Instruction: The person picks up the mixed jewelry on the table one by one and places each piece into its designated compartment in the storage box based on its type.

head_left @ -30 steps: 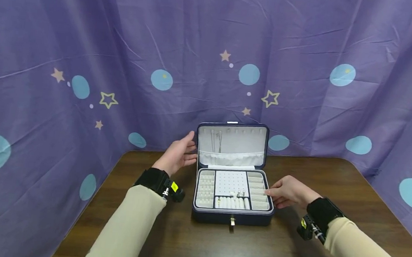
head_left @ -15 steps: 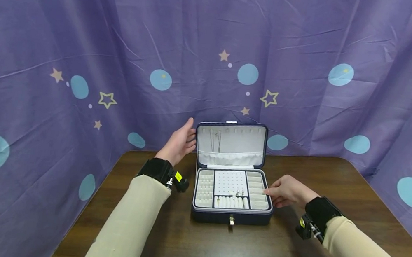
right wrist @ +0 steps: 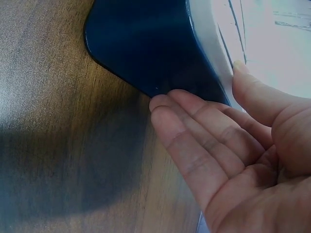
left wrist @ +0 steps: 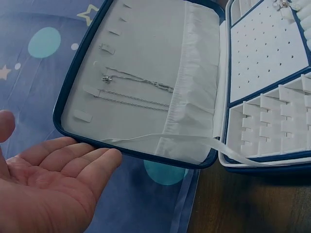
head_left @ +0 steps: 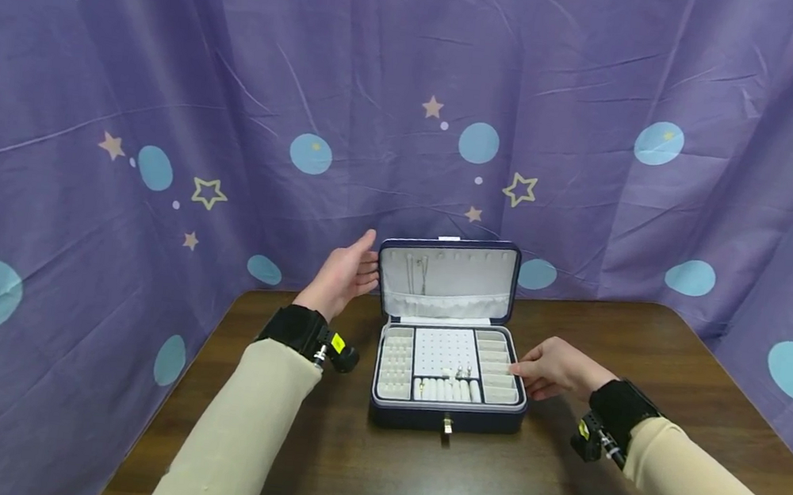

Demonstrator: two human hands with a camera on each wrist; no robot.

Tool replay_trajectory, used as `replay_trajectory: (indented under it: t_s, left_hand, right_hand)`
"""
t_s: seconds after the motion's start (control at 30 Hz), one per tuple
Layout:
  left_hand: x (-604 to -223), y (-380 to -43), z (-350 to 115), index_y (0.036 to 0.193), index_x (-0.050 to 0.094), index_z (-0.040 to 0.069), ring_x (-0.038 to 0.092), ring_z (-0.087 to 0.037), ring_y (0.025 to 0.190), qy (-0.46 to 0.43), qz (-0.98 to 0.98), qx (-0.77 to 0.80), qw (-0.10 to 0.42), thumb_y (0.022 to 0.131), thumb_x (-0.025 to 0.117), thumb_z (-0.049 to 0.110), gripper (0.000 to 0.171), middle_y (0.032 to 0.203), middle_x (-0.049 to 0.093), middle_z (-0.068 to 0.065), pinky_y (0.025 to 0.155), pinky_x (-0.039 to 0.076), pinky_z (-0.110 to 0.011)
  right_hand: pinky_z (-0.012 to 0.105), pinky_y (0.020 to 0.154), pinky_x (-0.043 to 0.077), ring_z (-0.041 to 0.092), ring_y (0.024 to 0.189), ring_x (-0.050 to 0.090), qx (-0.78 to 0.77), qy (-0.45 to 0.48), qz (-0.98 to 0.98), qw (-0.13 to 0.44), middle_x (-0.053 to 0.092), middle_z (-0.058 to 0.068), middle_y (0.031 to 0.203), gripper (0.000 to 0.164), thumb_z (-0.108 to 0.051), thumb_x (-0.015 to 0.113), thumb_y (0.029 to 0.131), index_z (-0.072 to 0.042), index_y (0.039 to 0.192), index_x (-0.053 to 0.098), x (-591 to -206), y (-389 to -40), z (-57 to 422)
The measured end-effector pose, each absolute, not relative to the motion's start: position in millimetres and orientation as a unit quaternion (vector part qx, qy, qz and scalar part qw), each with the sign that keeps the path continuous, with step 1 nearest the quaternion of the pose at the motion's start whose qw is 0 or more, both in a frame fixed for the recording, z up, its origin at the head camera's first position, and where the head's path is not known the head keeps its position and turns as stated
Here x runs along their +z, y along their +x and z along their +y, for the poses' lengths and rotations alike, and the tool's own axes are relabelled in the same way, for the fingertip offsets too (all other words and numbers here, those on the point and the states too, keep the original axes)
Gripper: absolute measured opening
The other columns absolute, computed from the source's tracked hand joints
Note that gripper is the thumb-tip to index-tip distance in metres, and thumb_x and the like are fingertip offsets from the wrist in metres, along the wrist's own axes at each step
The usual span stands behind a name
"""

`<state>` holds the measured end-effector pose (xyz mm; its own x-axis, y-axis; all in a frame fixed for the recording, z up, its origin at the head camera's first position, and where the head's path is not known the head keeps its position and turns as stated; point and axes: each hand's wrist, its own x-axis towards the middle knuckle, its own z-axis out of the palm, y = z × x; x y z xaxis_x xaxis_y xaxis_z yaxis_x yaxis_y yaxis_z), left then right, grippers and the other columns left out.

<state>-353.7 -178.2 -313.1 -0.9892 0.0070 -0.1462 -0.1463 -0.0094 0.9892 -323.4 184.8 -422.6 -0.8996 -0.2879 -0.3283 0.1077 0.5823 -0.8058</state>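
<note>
A navy jewelry box [head_left: 423, 420] stands on the table, its white-lined lid [left wrist: 141, 29] raised. My left hand [head_left: 344, 274] touches the lid's left edge with straight fingers, palm up in the left wrist view. Thin silver necklaces [left wrist: 163, 87] hang inside the lid. At the box's right side, my right hand [head_left: 558, 368] grips the wall, thumb over the rim and fingers against the outside. The white tray inside has compartments, a perforated panel [head_left: 444, 352] and ring rolls [head_left: 454, 391]. Small jewelry pieces sit near the rolls, too small to tell apart.
A brown wooden table [head_left: 402, 487] lies under the box. Behind it and at both sides hangs a purple curtain [head_left: 384, 79] with stars and blue spots. A white ribbon [left wrist: 226, 148] joins lid and base. A metal clasp [head_left: 447, 424] sits at the front.
My left hand has risen along the lid's left edge and come against it. The lid now leans slightly farther forward. My right hand has stayed at the box's right side.
</note>
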Motion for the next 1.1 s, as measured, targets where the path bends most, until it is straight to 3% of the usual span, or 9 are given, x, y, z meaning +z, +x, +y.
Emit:
replay_trajectory:
  t_s: [0.17, 0.43, 0.77, 1.1]
  left_hand:
    - [-308, -349, -178, 0.145, 0.048, -0.007, 0.059, -0.034, 0.130, -0.069, 0.719, 0.690, 0.043, 0.097, 0.066, 0.048, 0.076, 0.145, 0.054, -0.026, 0.105, 0.050, -0.041]
    - [-301, -338, -179, 0.136, 0.055, -0.011, 0.068, -0.038, 0.116, -0.083, 0.746, 0.660, 0.036, 0.091, 0.079, 0.033, 0.068, 0.129, 0.064, -0.029, 0.095, 0.056, -0.044]
    - [-307, -328, -181, 0.121, 0.067, -0.010, 0.070, -0.038, 0.111, -0.085, 0.763, 0.641, 0.017, 0.088, 0.082, 0.022, 0.049, 0.122, 0.069, -0.026, 0.091, 0.058, -0.042]
    - [-312, -315, -183, 0.117, 0.070, -0.009, 0.071, -0.035, 0.110, -0.086, 0.764, 0.640, 0.018, 0.085, 0.085, 0.019, 0.045, 0.120, 0.071, -0.021, 0.088, 0.059, -0.038]
  right_hand:
    - [0.039, 0.072, 0.062, 0.023, 0.077, 0.071, -0.453, -0.050, 0.863, 0.218, 0.075, 0.012, 0.085, 0.028, -0.019, 0.072, 0.096, 0.007, 0.106, 0.073, -423, -324, 185]
    - [0.040, 0.072, 0.062, 0.024, 0.078, 0.072, -0.457, -0.058, 0.861, 0.213, 0.075, 0.012, 0.085, 0.029, -0.021, 0.073, 0.095, 0.006, 0.105, 0.074, -421, -321, 186]
    - [0.040, 0.072, 0.062, 0.025, 0.079, 0.072, -0.458, -0.064, 0.861, 0.211, 0.075, 0.012, 0.086, 0.030, -0.021, 0.074, 0.095, 0.007, 0.107, 0.074, -423, -320, 187]
    - [0.041, 0.073, 0.062, 0.022, 0.079, 0.072, -0.470, -0.073, 0.853, 0.212, 0.075, 0.016, 0.088, 0.030, -0.018, 0.071, 0.097, 0.009, 0.109, 0.073, -424, -319, 187]
